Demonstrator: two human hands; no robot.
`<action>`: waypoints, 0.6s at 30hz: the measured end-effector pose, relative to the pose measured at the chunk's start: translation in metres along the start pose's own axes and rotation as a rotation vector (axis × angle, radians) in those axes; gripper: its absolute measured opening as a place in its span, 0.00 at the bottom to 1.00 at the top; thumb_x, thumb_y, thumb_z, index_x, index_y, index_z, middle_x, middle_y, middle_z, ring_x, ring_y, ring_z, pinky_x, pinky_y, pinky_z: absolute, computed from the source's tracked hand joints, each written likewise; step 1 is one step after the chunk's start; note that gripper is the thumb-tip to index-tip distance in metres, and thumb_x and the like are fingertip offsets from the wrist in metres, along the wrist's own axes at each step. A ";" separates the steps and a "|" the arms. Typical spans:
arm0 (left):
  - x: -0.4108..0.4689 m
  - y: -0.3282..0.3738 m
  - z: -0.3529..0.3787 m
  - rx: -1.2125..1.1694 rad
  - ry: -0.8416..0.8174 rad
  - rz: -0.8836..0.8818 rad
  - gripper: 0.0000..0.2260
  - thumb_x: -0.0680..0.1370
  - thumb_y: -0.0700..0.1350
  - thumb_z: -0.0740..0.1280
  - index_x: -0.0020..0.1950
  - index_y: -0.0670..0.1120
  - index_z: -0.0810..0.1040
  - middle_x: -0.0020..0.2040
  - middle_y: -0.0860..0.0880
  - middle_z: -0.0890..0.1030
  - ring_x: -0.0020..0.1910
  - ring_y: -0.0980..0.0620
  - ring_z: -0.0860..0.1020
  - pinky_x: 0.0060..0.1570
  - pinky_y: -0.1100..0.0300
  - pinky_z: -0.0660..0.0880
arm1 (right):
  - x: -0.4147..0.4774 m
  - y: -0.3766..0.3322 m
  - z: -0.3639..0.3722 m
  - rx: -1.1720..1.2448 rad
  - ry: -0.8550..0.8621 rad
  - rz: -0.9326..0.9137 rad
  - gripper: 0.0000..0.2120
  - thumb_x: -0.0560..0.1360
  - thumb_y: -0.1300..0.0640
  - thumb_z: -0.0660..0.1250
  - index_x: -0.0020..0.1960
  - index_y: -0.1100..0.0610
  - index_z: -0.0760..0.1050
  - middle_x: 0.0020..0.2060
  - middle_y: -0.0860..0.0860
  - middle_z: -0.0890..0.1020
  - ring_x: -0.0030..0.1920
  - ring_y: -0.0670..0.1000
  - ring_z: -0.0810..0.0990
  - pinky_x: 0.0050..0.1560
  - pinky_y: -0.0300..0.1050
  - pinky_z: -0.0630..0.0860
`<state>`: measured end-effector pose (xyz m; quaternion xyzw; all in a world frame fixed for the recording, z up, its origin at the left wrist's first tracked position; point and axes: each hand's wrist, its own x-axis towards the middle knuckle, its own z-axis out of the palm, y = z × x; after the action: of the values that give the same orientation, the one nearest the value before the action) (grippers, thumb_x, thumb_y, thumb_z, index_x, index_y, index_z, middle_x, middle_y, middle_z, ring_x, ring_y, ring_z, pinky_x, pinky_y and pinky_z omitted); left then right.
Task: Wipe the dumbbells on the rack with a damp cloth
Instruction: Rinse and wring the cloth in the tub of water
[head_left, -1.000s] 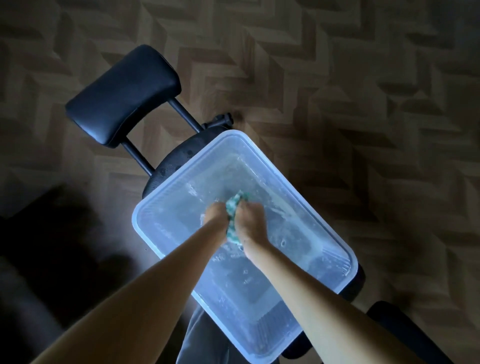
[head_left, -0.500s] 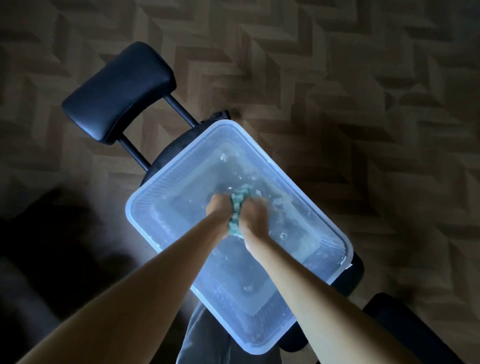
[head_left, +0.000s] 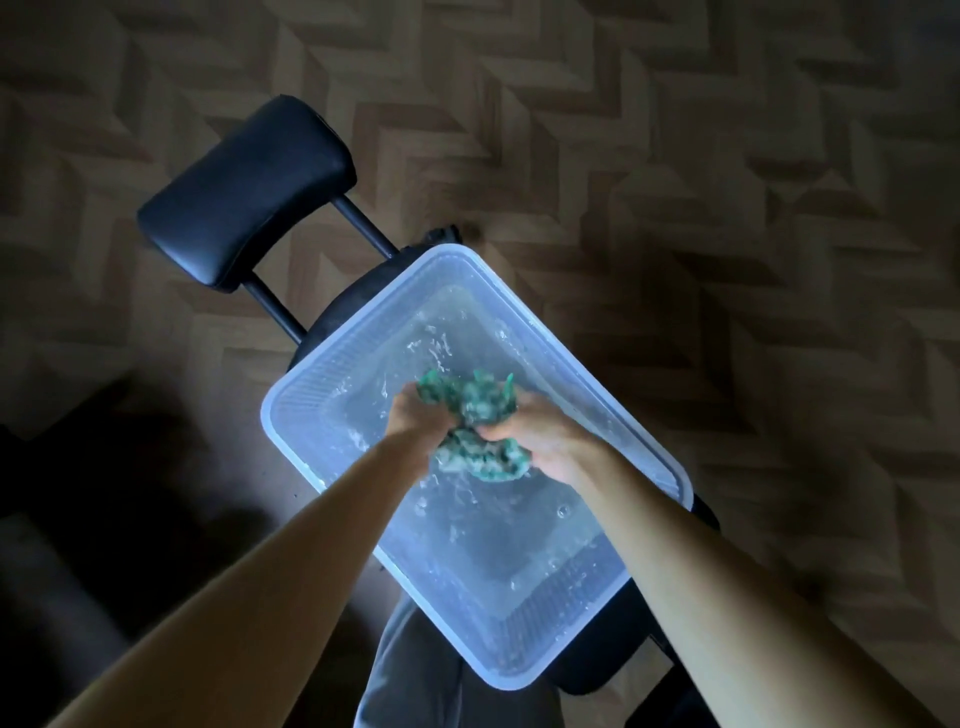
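A wet green cloth (head_left: 475, 415) is bunched between both my hands, above the water in a clear plastic tub (head_left: 332, 374). My left hand (head_left: 415, 423) grips the cloth's left part. My right hand (head_left: 540, 439) grips its right part, with folds of cloth showing above and below the fingers. The cloth is blurred by motion. No dumbbells or rack are in view.
The tub holds shallow water and sits on the seat of a black chair whose padded backrest (head_left: 244, 192) points to the upper left. Patterned wood-look floor (head_left: 727, 208) lies all around. My grey trouser leg (head_left: 415, 670) shows below the tub.
My hands have moved apart, and the cloth, squeezed into a tight wad before, now spreads looser and wider between them.
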<state>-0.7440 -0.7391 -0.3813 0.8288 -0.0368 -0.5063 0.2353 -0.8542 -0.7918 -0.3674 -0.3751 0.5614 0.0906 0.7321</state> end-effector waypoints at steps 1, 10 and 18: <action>0.000 0.000 0.003 0.076 0.033 0.014 0.15 0.72 0.30 0.62 0.59 0.38 0.75 0.52 0.37 0.80 0.48 0.42 0.78 0.43 0.53 0.78 | 0.003 0.003 0.006 0.008 0.066 -0.016 0.12 0.72 0.74 0.64 0.48 0.58 0.76 0.43 0.53 0.80 0.50 0.54 0.79 0.49 0.45 0.76; 0.001 -0.016 0.011 0.414 0.105 -0.038 0.19 0.79 0.42 0.61 0.68 0.37 0.68 0.65 0.38 0.73 0.65 0.42 0.72 0.64 0.54 0.69 | 0.015 0.030 0.018 -0.513 0.354 -0.054 0.14 0.79 0.63 0.55 0.37 0.57 0.72 0.41 0.58 0.76 0.46 0.55 0.78 0.42 0.43 0.71; 0.009 -0.006 0.002 0.364 -0.037 0.092 0.15 0.74 0.35 0.64 0.61 0.41 0.75 0.57 0.39 0.79 0.58 0.41 0.77 0.56 0.52 0.76 | 0.004 0.019 0.009 -0.054 0.198 -0.096 0.04 0.71 0.65 0.71 0.39 0.61 0.77 0.33 0.51 0.78 0.32 0.47 0.76 0.30 0.36 0.71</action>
<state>-0.7426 -0.7371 -0.3919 0.8456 -0.1701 -0.4953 0.1036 -0.8566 -0.7741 -0.3786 -0.4283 0.6095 0.0331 0.6663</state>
